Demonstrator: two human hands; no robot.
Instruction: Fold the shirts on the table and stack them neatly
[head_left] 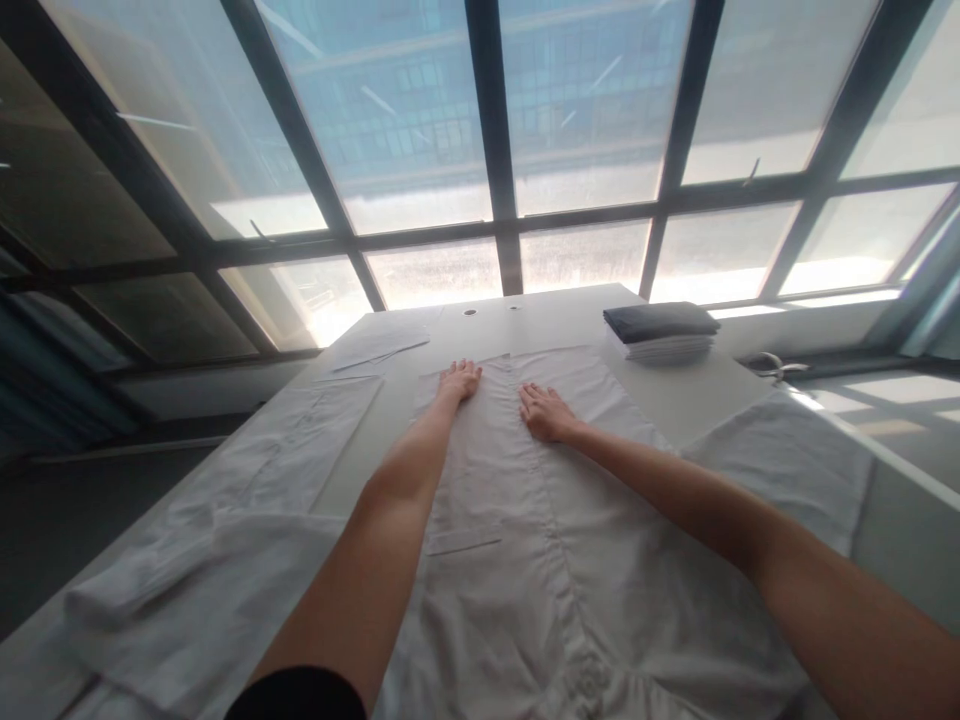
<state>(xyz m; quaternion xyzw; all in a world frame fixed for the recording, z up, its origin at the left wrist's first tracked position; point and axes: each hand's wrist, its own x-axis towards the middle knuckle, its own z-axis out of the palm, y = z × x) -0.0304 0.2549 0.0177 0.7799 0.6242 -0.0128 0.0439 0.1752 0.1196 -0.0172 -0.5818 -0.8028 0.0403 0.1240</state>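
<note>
A white cloth garment (502, 480) lies spread along the table, with a puckered seam running down its middle and a short slit-like edge on its left part. My left hand (460, 379) rests flat near the garment's far end, left of the seam, fingers stretched forward. To the right of that seam, my right hand (546, 412) presses flat on the cloth with its fingers pointing left and away. Nearer to me the cloth bunches into folds, and my forearms hide parts of it. Neither hand holds anything.
More white cloth (277, 440) covers the table's left side, and another panel (787, 470) spreads at the right. Thin white pieces (375, 343) lie at the back left. A dark folded cloth (660, 320) tops a white stack (667, 348). Windows (577, 110) stand behind.
</note>
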